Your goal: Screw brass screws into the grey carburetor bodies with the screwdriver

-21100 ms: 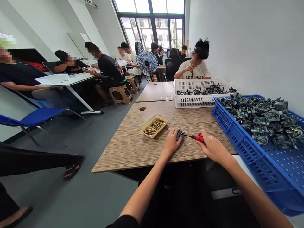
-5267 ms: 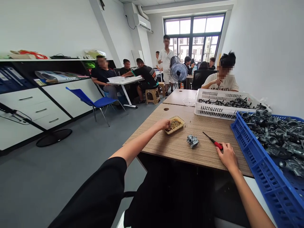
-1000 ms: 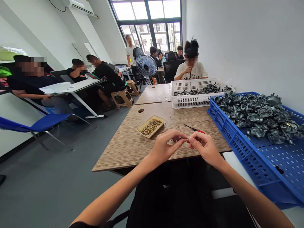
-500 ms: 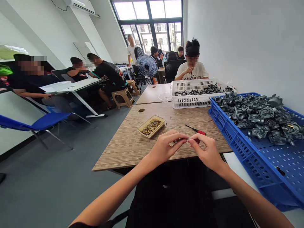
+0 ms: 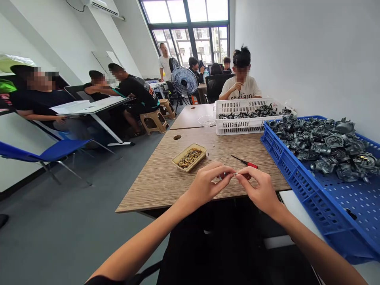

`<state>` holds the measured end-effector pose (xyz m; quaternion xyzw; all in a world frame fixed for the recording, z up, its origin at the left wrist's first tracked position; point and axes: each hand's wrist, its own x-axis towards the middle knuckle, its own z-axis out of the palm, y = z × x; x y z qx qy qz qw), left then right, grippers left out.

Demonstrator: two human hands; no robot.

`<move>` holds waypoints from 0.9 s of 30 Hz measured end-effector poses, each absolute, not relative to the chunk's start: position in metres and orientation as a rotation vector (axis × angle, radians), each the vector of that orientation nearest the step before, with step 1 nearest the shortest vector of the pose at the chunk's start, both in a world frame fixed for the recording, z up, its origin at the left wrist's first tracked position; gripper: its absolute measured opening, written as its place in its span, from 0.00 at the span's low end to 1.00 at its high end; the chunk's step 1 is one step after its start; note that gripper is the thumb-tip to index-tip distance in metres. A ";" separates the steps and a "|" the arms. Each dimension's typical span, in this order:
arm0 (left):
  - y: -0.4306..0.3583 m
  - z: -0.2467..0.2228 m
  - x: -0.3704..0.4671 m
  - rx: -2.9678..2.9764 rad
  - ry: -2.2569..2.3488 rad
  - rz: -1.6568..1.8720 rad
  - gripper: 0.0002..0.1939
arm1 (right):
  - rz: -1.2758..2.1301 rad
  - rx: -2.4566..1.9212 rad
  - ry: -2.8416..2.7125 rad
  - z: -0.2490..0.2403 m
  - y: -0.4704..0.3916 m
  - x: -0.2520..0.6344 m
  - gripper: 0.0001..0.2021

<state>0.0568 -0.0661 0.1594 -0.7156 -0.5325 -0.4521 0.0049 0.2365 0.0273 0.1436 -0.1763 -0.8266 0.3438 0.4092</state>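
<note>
On wood-grain table (image 5: 154, 182), screwdriver (image 5: 246, 162); beyond, window (image 5: 190, 29)

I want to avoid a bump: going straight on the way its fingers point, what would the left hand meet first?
Past the small part it pinches, the left hand would likely meet the right hand first; how closely they line up in depth is unclear.

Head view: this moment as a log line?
left hand: grip on small metal piece | right hand: same piece | screwdriver: on table
</note>
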 end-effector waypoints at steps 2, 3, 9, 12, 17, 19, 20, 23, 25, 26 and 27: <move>-0.066 0.160 0.057 -2.237 -1.674 -1.388 0.07 | 0.793 -0.437 -2.101 0.142 0.028 0.237 0.08; -0.066 0.160 0.057 -2.234 -1.675 -1.376 0.06 | 0.737 -0.430 -2.113 0.141 0.029 0.238 0.08; -0.065 0.160 0.059 -2.230 -1.635 -1.352 0.06 | 0.282 -0.353 -2.179 0.138 0.032 0.240 0.08; -0.064 0.159 0.059 -2.230 -1.630 -1.341 0.06 | 0.142 -0.330 -2.193 0.138 0.032 0.241 0.07; -0.063 0.159 0.059 -2.235 -1.583 -1.310 0.05 | 0.019 -0.251 -2.147 0.141 0.031 0.240 0.05; -0.063 0.160 0.059 -2.243 -1.570 -1.297 0.04 | 0.021 -0.243 -2.143 0.141 0.032 0.240 0.04; -0.063 0.161 0.059 -2.249 -1.566 -1.292 0.04 | 0.035 -0.245 -2.142 0.140 0.032 0.240 0.04; -0.063 0.163 0.060 -2.264 -1.562 -1.295 0.05 | 0.116 -0.267 -2.136 0.139 0.033 0.241 0.04; -0.063 0.163 0.060 -2.272 -1.548 -1.310 0.05 | 0.171 -0.281 -2.136 0.139 0.033 0.241 0.04; -0.063 0.163 0.060 -2.277 -1.538 -1.319 0.05 | 0.192 -0.287 -2.137 0.139 0.032 0.241 0.04; -0.063 0.163 0.060 -2.283 -1.530 -1.327 0.06 | 0.210 -0.293 -2.139 0.140 0.032 0.241 0.05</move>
